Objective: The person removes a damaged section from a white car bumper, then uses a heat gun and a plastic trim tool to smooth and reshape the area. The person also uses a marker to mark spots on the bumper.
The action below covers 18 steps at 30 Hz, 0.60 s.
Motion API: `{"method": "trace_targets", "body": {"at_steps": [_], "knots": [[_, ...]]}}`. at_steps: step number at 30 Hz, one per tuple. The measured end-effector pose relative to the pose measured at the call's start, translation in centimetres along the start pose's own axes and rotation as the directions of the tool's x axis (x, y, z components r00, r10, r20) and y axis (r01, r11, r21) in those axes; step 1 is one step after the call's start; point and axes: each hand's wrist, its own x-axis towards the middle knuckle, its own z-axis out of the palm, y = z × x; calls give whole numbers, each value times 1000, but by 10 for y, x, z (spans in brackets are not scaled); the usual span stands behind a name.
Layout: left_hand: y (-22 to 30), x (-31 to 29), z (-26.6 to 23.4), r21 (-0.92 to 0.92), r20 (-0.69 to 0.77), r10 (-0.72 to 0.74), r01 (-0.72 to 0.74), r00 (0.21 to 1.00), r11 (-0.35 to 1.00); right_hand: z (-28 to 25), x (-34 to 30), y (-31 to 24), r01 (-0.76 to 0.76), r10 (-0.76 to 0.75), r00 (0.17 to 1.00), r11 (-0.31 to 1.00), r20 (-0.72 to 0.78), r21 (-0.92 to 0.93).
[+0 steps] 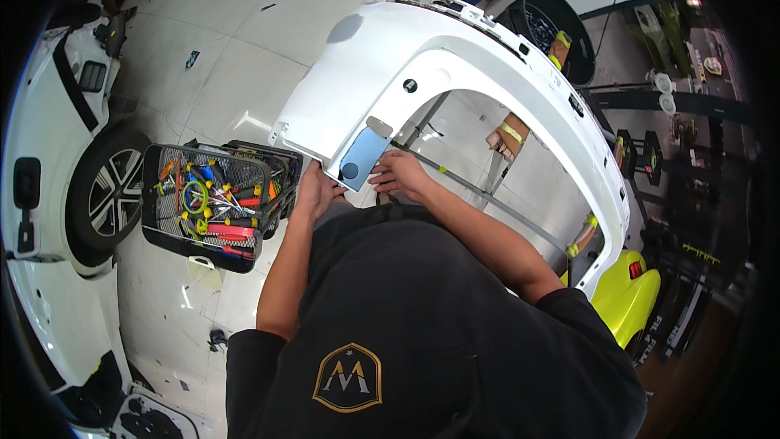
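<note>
A: Log the position of the white bumper panel (349, 65) first.
B: It lies ahead of the person, arching from centre to the right. Its near lower corner sits between the two hands, with a flat blue rectangular patch (366, 150) at that corner (dark disc near its lower end; material unclear).
A: Left hand (318, 187)?
B: At the left side of the corner, fingers bent around toward the underside. Grip cannot be told; the fingertips are partly hidden.
A: Right hand (400, 175)?
B: Just right of the blue patch, fingers curled inward and close together. Whether it pinches the edge or anything small, I cannot tell.
A: Surroundings?
B: Black mesh basket (203, 254) left of the left hand, filled with hand tools (213, 191). Farther left, a white car (61, 309) with its wheel (106, 195). Bars of a metal stand (504, 205) show through the panel's arch, right of the right hand.
</note>
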Motion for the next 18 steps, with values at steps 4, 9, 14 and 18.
{"method": "trace_targets", "body": {"at_steps": [4, 9, 14, 18], "knots": [[-1, 7, -17, -7, 68, -62, 63, 996, 998, 11, -10, 6, 60, -144, 983, 843, -118, -535], [0, 4, -30, 93, 84, -87, 80, 993, 992, 60, -23, 10, 261, -495, 860, 213, 127, -942], [2, -1, -20, 52, 42, -103, 101, 994, 994, 96, -20, 1, 173, -475, 870, 35, 136, -984], [12, -14, -9, 19, 73, -112, 111, 991, 994, 103, -1, 4, 105, -481, 875, 76, 56, -992]]}}
